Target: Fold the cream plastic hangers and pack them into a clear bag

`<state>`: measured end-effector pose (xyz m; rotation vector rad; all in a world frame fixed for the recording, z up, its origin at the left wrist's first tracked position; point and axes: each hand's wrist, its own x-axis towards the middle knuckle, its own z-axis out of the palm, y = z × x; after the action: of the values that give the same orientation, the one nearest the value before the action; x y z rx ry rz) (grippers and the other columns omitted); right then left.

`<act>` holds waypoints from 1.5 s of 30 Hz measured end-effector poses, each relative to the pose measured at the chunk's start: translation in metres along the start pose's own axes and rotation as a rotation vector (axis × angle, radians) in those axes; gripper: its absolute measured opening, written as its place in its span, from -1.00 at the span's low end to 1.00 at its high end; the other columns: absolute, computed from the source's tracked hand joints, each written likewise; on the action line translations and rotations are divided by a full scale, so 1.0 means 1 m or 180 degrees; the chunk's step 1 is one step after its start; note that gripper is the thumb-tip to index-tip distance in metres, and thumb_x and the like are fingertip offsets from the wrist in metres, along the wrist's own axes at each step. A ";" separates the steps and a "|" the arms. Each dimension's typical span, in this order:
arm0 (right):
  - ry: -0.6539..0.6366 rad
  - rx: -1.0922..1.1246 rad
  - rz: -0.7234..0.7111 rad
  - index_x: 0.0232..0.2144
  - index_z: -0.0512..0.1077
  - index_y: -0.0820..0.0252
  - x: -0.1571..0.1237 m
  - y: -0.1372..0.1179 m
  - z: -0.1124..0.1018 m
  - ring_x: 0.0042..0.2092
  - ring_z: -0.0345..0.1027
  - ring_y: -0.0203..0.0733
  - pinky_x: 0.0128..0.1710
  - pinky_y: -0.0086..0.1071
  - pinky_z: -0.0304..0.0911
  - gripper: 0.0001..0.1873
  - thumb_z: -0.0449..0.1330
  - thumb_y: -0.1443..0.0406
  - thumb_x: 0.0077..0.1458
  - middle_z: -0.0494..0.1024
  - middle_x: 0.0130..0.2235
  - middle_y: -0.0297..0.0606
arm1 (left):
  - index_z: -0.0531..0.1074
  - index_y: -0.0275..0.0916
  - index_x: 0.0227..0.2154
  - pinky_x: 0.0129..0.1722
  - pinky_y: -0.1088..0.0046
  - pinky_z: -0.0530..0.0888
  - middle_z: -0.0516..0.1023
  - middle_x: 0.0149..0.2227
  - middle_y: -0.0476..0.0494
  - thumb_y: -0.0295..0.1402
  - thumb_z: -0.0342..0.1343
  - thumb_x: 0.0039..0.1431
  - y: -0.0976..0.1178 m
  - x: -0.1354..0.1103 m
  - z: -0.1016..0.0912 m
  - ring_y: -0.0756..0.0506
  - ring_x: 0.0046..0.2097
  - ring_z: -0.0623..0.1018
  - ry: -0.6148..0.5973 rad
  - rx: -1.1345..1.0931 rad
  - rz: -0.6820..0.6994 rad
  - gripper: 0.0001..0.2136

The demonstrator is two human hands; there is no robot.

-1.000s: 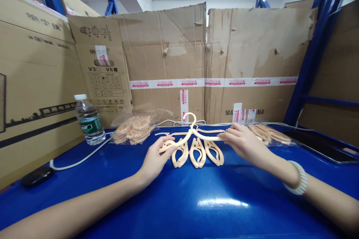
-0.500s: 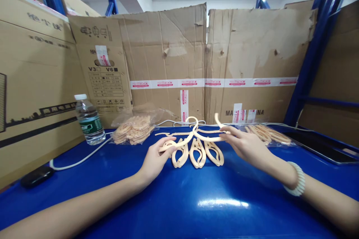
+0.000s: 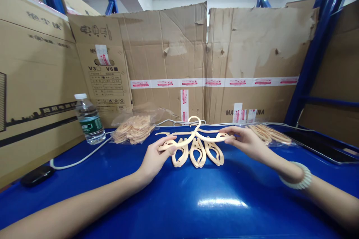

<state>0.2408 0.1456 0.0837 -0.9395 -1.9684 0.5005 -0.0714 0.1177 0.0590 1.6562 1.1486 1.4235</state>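
A cream folding clothes hanger (image 3: 183, 142) is held up with both arms spread and its hook at the top. My left hand (image 3: 157, 154) pinches its left end, and my right hand (image 3: 243, 141) pinches the right end between thumb and fingers. Just below and behind it, three folded hangers (image 3: 198, 154) lie side by side on the blue table (image 3: 179, 201). Another spread hanger (image 3: 181, 133) lies behind the held one, partly hidden by it.
A clear bag of folded hangers (image 3: 136, 129) lies at back left, beside a water bottle (image 3: 90, 119). Another bagged bundle (image 3: 269, 134) and a dark phone-like slab (image 3: 322, 147) are at right. A black object (image 3: 37, 175) and white cable (image 3: 81, 162) lie left. Cardboard (image 3: 168, 52) walls the back.
The hanger's right arm section, which stuck upward, has swung down in line with the rest. My right hand now grips that end, slightly farther right. My left hand has stayed in place.
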 end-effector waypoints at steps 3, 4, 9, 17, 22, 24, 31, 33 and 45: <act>-0.0072 0.0439 0.0340 -0.18 0.49 0.20 0.002 -0.002 -0.003 -0.09 0.48 0.03 -0.04 -0.10 0.37 -0.62 0.30 0.11 -0.02 0.60 -0.15 -0.11 | 0.49 -0.26 -0.06 -0.23 0.40 0.49 0.56 -0.33 -0.08 -0.23 0.29 -0.03 0.003 0.000 0.001 -0.06 -0.36 0.53 0.0023 -0.0369 -0.0063 -0.56; -0.0095 0.0532 0.0447 -0.19 0.50 0.21 0.002 -0.004 -0.005 -0.09 0.48 0.03 -0.04 -0.10 0.37 -0.59 0.32 0.09 -0.05 0.61 -0.15 -0.11 | 0.48 -0.26 -0.07 -0.24 0.41 0.50 0.55 -0.34 -0.06 -0.23 0.30 -0.04 0.004 -0.001 0.001 -0.05 -0.36 0.53 0.0018 -0.0502 -0.0080 -0.56; -0.0389 0.0989 0.0746 -0.23 0.51 0.24 0.001 -0.012 -0.004 -0.33 0.44 -0.17 -0.30 -0.27 0.37 -0.54 0.35 0.03 -0.10 0.59 -0.31 -0.19 | 0.40 -0.22 -0.14 -0.36 0.45 0.54 0.49 -0.38 0.00 -0.25 0.35 -0.09 0.009 -0.006 0.004 -0.05 -0.37 0.56 -0.0030 -0.0924 -0.0283 -0.57; -0.0396 0.1833 0.0867 0.02 0.27 0.15 -0.010 -0.024 0.024 -0.48 0.30 -0.30 -0.44 -0.36 0.29 -0.42 0.30 0.05 0.03 0.45 -0.43 -0.36 | 0.29 -0.21 -0.15 -0.51 0.48 0.54 0.48 -0.41 0.03 -0.23 0.34 -0.08 0.013 -0.012 0.013 -0.03 -0.50 0.56 -0.0375 -0.0970 -0.0256 -0.54; -0.0485 0.1965 0.0727 0.22 -0.04 0.05 -0.019 -0.035 0.041 -0.45 0.34 -0.27 -0.43 -0.37 0.30 -0.26 0.24 0.10 0.13 0.48 -0.40 -0.36 | 0.23 -0.20 -0.05 -0.53 0.54 0.50 0.49 -0.42 0.03 -0.27 0.28 0.02 0.015 -0.016 0.018 0.01 -0.52 0.52 -0.0575 -0.0854 -0.0100 -0.54; -0.0522 0.2024 0.0648 0.23 -0.08 -0.01 -0.022 -0.039 0.046 -0.38 0.40 -0.26 -0.40 -0.38 0.32 -0.27 0.22 0.11 0.16 0.52 -0.31 -0.31 | 0.22 -0.19 -0.04 -0.53 0.54 0.49 0.47 -0.44 0.05 -0.28 0.27 0.03 0.016 -0.017 0.019 0.03 -0.53 0.50 -0.0648 -0.0846 -0.0080 -0.54; -0.0244 0.2132 0.0457 -0.11 0.13 0.01 -0.023 -0.041 0.051 -0.49 0.37 -0.31 -0.50 -0.44 0.34 -0.60 0.27 0.14 0.13 0.51 -0.40 -0.41 | 0.19 -0.18 0.02 -0.50 0.54 0.48 0.47 -0.41 0.04 -0.30 0.26 0.07 0.013 -0.017 0.021 0.04 -0.50 0.47 -0.0747 -0.0900 0.0003 -0.51; -0.0383 0.2100 0.0406 -0.27 0.22 0.08 -0.023 -0.042 0.052 -0.49 0.37 -0.33 -0.50 -0.44 0.35 -0.70 0.29 0.15 0.11 0.48 -0.41 -0.40 | 0.18 -0.19 0.04 -0.49 0.55 0.47 0.48 -0.40 0.02 -0.30 0.26 0.08 0.011 -0.017 0.021 0.04 -0.49 0.47 -0.0769 -0.0898 0.0040 -0.49; -0.1196 0.1632 0.0177 -0.06 0.51 0.13 -0.031 -0.052 0.052 -0.25 0.43 -0.25 -0.23 -0.35 0.43 -0.73 0.18 0.20 0.22 0.56 -0.13 -0.20 | 0.25 -0.22 -0.18 -0.46 0.52 0.48 0.48 -0.45 0.02 -0.30 0.32 -0.01 0.009 -0.018 0.020 -0.03 -0.41 0.52 -0.0623 -0.0815 -0.0027 -0.60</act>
<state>0.1855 0.0891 0.0721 -0.6012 -1.9895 1.2182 -0.0504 0.0991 0.0561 1.5666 0.8266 1.3097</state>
